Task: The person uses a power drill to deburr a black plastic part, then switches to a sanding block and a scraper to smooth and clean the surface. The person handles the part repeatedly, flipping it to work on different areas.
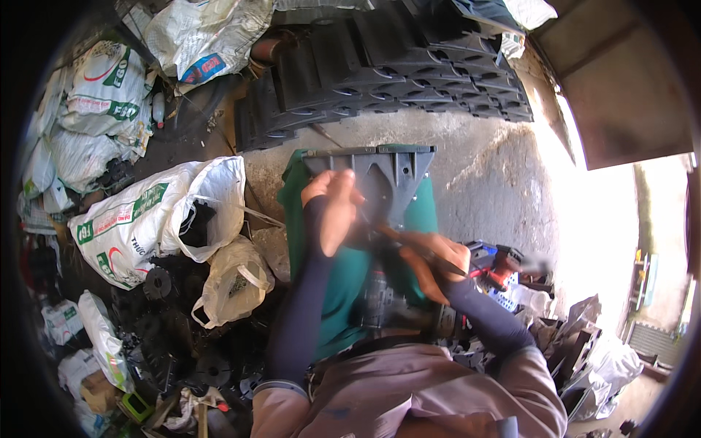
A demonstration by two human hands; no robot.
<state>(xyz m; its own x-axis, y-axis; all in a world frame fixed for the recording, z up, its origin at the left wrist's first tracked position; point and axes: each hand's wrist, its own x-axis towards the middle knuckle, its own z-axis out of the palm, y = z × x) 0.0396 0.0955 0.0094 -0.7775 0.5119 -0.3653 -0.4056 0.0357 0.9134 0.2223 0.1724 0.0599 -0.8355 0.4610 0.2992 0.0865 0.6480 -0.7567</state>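
A black plastic panel [392,175] with a wide straight far edge and tapering ribbed sides rests across my lap, over green trousers [332,306]. My left hand [334,212] is over the panel's left part; its fingers are smeared by motion, and I cannot tell whether they grip anything. Close to the panel's near right side is my right hand [443,255], closed around something slim. Brown and dark streaks run beside its fingers, too blurred to name. Between my legs sits a dark, blurred object [377,292].
Stacked black plastic panels [380,73] lie ahead on the concrete floor [482,160]. At left, a white woven sack [131,226] with dark contents lies beside a pale plastic bag [234,285]. A red and black power tool [504,269] sits right of my right arm.
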